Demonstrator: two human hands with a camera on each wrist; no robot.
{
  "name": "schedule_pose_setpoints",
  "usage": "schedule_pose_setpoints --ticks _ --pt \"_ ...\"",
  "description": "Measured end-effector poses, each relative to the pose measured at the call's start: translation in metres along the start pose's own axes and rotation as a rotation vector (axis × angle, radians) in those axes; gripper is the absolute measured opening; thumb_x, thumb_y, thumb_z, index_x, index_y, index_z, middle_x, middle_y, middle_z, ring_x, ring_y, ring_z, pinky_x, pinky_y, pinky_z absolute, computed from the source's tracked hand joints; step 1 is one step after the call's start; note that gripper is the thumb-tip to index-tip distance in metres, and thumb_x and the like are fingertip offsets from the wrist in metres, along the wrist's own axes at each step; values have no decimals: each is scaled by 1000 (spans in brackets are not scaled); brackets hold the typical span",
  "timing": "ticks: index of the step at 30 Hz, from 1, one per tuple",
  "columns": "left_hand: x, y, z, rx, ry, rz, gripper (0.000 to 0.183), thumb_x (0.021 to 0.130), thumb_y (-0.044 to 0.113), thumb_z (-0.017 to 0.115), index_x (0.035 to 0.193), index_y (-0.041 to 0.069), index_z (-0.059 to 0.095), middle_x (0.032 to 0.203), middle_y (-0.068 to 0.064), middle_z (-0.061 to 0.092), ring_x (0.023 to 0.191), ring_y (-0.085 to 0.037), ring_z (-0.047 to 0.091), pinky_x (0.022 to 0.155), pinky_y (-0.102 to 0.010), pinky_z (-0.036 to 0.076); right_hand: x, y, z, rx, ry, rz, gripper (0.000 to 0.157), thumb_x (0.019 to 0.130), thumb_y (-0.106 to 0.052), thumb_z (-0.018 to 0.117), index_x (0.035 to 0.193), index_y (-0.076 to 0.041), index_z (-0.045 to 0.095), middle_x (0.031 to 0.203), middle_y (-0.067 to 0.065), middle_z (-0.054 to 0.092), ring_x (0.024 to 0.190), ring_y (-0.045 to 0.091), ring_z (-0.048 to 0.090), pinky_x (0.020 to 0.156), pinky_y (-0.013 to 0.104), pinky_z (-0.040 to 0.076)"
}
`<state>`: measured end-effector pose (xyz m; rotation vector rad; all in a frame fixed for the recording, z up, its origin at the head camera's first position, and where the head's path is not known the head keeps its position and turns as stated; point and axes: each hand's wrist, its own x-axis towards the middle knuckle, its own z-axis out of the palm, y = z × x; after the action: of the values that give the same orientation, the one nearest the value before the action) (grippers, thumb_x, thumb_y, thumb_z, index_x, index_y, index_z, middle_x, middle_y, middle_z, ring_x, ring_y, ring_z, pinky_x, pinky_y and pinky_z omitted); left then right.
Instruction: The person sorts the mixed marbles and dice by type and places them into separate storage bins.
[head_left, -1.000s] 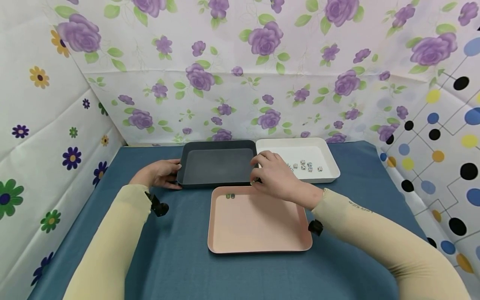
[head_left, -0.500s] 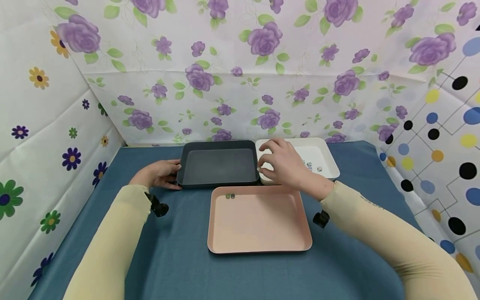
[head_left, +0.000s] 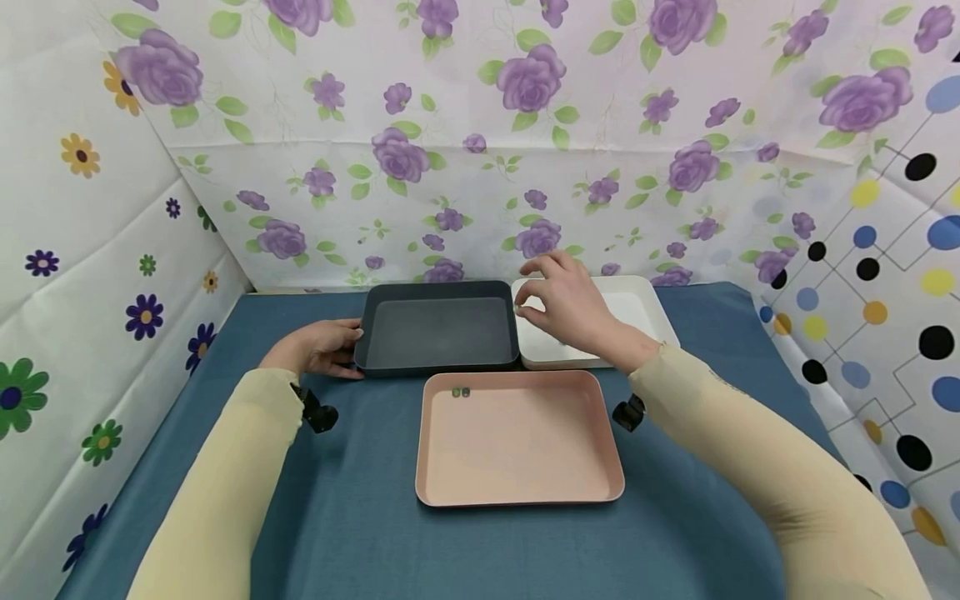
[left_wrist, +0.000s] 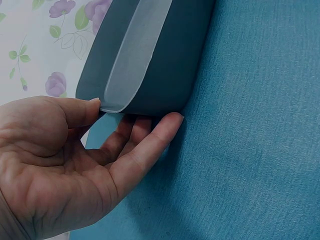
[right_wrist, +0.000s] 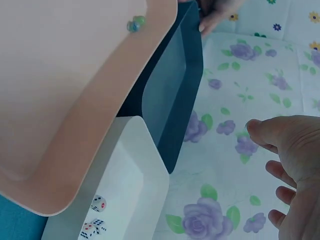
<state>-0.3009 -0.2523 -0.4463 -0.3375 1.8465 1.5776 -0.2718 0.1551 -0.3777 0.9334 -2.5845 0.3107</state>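
My left hand (head_left: 318, 346) rests at the left end of a dark grey tray (head_left: 362, 333). In the left wrist view, its thumb (left_wrist: 82, 111) touches the rim and its other fingers (left_wrist: 150, 142) lie against the end wall below. My right hand (head_left: 566, 304) hovers over the left part of a white tray (head_left: 652, 312), thumb and forefinger close together. A tiny pale spot shows at those fingertips; whether it is a held thing is unclear. Several white dice (right_wrist: 99, 203) lie in the white tray, hidden by the hand in the head view.
A pink tray (head_left: 517, 500) stands in front of the other trays, with two small glass marbles (head_left: 461, 392) near its upper left corner. Dark grey and white trays stand side by side. A floral cloth wall (head_left: 465, 208) rises behind the blue-covered table (head_left: 360, 517).
My right hand has moved up and away from between the pink and dark grey trays to above the white one. My left hand and the two marbles have stayed put.
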Motion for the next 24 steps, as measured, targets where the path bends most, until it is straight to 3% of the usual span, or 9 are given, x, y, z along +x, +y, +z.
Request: schedule_pose_setpoints --ticks 9,24 --pt "0 0 -1 -12 -2 -5 58 116 21 29 167 28 3 161 -25 30 143 -42 38 99 -57 53 15 5 7 -4 -58 94 9 93 -28 80 95 -19 82 134 8 61 130 34 43 105 57 42" --pt "1 -1 -1 2 -9 6 57 116 20 29 167 27 4 160 -25 31 142 -43 40 99 -57 53 31 13 17 -40 -127 162 13 96 -33 76 96 -21 82 136 7 59 134 34 40 108 56 39"
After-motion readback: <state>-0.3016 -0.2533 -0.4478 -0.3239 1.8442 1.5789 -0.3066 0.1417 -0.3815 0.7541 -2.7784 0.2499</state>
